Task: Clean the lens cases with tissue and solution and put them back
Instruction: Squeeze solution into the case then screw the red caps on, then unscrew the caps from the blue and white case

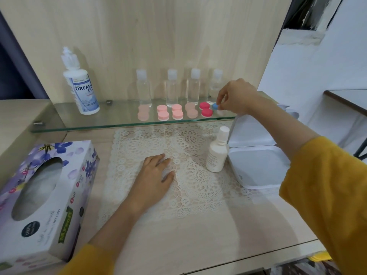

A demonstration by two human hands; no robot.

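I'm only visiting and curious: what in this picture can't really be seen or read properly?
All in the head view:
1. Blue lens case: mostly covered by the fingers of the right hand pinching it; only one cap shows.
2. Rightmost clear bottle: its lower part sits behind that hand.
3. Small white bottle: its label print is too small to read.
4. Tissue box: cut off by the left edge.
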